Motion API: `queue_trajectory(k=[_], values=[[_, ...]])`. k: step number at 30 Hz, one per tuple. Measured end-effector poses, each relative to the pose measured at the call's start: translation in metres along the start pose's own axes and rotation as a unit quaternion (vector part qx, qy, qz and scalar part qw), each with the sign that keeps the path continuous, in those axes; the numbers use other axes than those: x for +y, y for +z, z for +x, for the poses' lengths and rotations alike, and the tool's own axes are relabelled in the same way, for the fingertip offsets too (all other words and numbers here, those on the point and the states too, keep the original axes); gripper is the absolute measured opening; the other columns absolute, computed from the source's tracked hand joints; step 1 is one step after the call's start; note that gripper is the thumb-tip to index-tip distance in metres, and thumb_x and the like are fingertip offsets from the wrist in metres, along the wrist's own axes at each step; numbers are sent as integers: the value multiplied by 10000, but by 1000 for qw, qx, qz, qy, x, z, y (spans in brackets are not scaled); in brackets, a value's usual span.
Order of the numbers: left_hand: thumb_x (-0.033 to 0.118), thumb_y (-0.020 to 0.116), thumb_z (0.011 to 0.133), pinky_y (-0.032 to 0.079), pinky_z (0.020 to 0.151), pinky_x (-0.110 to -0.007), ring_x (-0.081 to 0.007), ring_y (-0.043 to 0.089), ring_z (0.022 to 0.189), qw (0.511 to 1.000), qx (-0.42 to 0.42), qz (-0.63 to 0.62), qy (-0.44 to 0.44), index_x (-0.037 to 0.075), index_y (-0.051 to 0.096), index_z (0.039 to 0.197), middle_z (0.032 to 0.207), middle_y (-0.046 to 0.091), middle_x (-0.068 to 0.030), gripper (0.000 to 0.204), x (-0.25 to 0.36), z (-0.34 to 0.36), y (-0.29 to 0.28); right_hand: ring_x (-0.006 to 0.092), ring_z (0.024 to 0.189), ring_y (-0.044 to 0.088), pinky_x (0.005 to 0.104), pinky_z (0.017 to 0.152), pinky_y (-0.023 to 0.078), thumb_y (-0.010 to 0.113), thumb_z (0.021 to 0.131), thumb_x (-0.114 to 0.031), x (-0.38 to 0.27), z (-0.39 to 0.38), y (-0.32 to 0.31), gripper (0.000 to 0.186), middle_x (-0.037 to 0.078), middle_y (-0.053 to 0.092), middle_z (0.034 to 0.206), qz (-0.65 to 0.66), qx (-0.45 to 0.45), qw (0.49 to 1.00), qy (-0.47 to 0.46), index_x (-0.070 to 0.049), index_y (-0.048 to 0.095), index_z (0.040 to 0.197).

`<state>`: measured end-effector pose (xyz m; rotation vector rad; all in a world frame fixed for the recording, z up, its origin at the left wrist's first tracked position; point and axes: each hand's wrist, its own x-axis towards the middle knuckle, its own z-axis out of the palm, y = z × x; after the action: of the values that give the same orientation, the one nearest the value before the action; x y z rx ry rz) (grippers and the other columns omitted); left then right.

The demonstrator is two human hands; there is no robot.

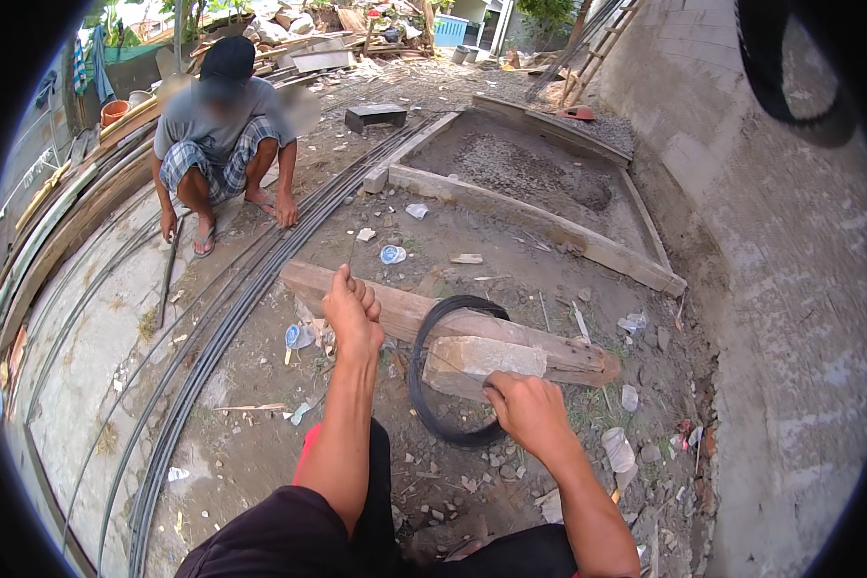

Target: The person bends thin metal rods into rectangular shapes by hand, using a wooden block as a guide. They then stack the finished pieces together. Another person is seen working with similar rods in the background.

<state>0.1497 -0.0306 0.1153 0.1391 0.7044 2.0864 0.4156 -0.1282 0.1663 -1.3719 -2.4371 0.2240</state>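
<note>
My left hand (352,313) is closed in a fist above a long timber beam (395,303), with a thin strand of wire sticking up from it. My right hand (532,409) is closed too, at the right side of a coil of black wire (417,371). A thin strand slants between the two hands, over a pale rough block (472,358). Whether the right fingers grip that strand or the coil itself is hard to make out. The coil leans around the block and against the beam.
Long steel bars (250,289) curve along my left. Beyond them another person (222,125) squats, one hand on the bars, the other by a dark rod (169,275). A wooden-framed mixing bed (539,217) with wet cement lies ahead. A concrete wall (771,289) rises on the right.
</note>
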Motion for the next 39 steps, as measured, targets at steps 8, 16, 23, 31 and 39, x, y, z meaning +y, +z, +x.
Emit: queue_trajectory(k=[8, 16, 23, 31, 39], values=[[241, 572, 1004, 135, 400, -269, -62, 195, 432, 992, -97, 18, -76, 199, 343, 633, 534, 235, 83, 438, -12, -47, 26, 278, 659, 635, 405, 560, 497, 719, 858, -131, -66, -10, -53, 69, 74, 658, 775, 83, 253, 955, -134, -75, 697, 893], [240, 566, 1009, 127, 398, -270, -69, 181, 444, 995, -97, -18, -14, 195, 323, 627, 539, 218, 77, 455, 11, -38, 23, 430, 926, 669, 511, 761, 517, 608, 984, -269, 42, -2, 55, 267, 235, 712, 968, 116, -93, 980, 134, -35, 729, 1028], [376, 521, 1045, 324, 504, -267, -112, 355, 566, 972, -111, -208, -12, 129, 464, 731, 638, 366, 17, 404, 75, 11, -23, 454, 860, 646, 497, 763, 499, 588, 993, -253, -41, 10, 16, 258, 251, 677, 857, 199, -146, 969, 6, -26, 709, 1012], [542, 481, 1043, 379, 544, -282, -122, 427, 600, 990, -80, 34, -111, 99, 512, 817, 675, 413, 12, 498, -27, -63, 18, 496, 841, 640, 557, 742, 493, 578, 993, -245, -30, 25, 39, 239, 277, 666, 823, 112, -88, 987, 72, -48, 709, 1027], [528, 400, 1073, 127, 413, -284, -87, 166, 459, 998, -28, -33, -44, 170, 342, 672, 556, 209, 57, 541, 11, -27, 2, 487, 890, 650, 555, 750, 498, 561, 1002, -231, -14, 16, 38, 257, 273, 689, 942, 114, -77, 990, 32, -48, 647, 1161]])
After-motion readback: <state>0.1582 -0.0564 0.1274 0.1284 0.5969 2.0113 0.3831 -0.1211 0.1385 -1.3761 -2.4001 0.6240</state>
